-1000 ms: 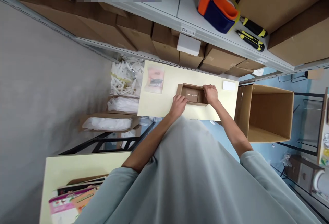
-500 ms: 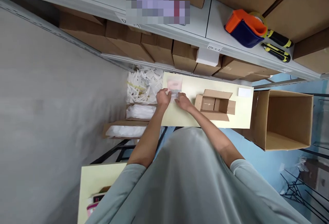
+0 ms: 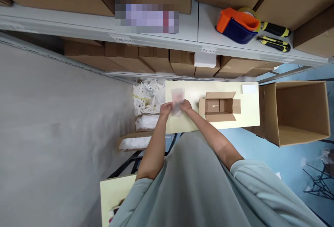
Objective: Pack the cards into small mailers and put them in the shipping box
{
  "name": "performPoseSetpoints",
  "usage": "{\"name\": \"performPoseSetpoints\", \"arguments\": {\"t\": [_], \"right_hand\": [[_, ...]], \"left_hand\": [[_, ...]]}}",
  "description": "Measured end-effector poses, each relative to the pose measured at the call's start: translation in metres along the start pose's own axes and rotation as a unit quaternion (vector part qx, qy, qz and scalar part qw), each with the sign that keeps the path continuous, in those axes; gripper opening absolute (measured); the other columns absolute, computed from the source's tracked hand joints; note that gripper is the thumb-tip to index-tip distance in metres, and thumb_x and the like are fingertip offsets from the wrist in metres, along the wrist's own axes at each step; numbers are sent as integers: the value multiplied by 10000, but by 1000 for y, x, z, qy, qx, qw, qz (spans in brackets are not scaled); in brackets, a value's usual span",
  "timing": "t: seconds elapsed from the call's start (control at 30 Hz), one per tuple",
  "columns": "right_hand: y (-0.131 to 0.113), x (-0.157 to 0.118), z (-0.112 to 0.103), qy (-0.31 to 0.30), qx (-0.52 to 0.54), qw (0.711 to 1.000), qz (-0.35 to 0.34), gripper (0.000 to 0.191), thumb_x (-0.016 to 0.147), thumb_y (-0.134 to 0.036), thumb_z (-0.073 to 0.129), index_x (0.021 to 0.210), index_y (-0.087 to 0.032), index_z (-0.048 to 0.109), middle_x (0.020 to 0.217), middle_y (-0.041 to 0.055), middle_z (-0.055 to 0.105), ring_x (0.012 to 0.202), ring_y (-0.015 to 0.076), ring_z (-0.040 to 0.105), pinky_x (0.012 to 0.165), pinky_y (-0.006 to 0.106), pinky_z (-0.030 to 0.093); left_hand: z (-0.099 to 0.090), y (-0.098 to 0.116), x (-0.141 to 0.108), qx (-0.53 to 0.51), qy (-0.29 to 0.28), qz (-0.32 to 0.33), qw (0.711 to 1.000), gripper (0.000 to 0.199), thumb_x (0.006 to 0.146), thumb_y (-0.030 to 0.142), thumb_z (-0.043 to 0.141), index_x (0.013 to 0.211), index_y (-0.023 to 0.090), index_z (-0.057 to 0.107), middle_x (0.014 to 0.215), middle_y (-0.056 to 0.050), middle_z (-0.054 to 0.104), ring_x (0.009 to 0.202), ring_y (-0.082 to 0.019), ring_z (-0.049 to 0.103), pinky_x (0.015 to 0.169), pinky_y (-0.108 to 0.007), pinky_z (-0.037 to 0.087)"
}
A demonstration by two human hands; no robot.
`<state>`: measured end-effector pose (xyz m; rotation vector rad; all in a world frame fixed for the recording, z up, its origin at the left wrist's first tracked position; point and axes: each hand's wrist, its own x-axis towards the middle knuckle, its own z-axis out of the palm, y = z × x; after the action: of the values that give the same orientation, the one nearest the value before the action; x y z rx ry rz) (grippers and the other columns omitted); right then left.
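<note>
A translucent plastic bag with something pinkish inside is held over the left part of the cream table. My left hand pinches its left edge, while my right hand grips the right edge with closed fingers. What lies inside the bag is too blurred to name. To the right of my right hand stands a small open cardboard box, its flaps folded outward.
A large open carton stands past the table's right end, near a white card. Left of the table, a heap of white strips lies above boxes of white bags. Behind, a shelf bears cartons, a tape dispenser and cutters.
Both hands have drawn the bag slightly toward me, and its lower part now shows between them. The whole view has shifted a little. The small open box stays on the table.
</note>
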<state>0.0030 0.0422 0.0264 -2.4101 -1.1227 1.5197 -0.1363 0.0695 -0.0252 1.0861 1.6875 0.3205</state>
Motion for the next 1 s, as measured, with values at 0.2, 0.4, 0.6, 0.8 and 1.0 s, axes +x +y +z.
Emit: {"name": "performPoseSetpoints", "arguments": {"t": [0.2,0.4,0.6,0.8,1.0], "right_hand": [[31,-59,-29,28,135,984,-113,337,1047,-213,517,1350,-223,665,1262,65,817,1088,228,784,907,319,672],[113,-124,-115,102,258,937,-211,458,1048,-335,597,1486,-201,597,1300,124,779,1066,246,782,874,368,699],[158,-179,-213,297,-52,898,-321,513,1156,-272,410,1657,-298,515,1715,125,524,1497,318,586,1258,528,515],[179,-150,-241,172,-275,895,-305,552,1126,-94,317,1597,-176,593,1549,199,670,1304,337,695,1169,503,538],[197,-106,-230,84,-311,916,-241,498,1102,-51,368,1522,-126,627,1448,209,723,1212,298,754,1066,408,595]], "left_hand": [[-18,25,-60,-110,-7,47,993,541,764,518,847,1150,138,834,947,-86,829,869,-221,753,825,-336,629],[14,102,-130,-88,-47,252,962,548,853,644,819,1130,172,834,1051,-87,819,900,-238,757,854,-351,632],[82,175,-188,131,-18,465,875,371,1134,447,525,1224,249,826,1227,-77,795,1137,-263,727,1063,-384,572],[140,173,-187,284,-54,507,812,395,1131,300,462,1326,254,802,1234,-114,784,1142,-320,707,1060,-472,537],[178,143,-152,363,-101,456,806,508,979,78,457,1306,221,818,1230,-151,788,1162,-353,706,1015,-476,565]]}}
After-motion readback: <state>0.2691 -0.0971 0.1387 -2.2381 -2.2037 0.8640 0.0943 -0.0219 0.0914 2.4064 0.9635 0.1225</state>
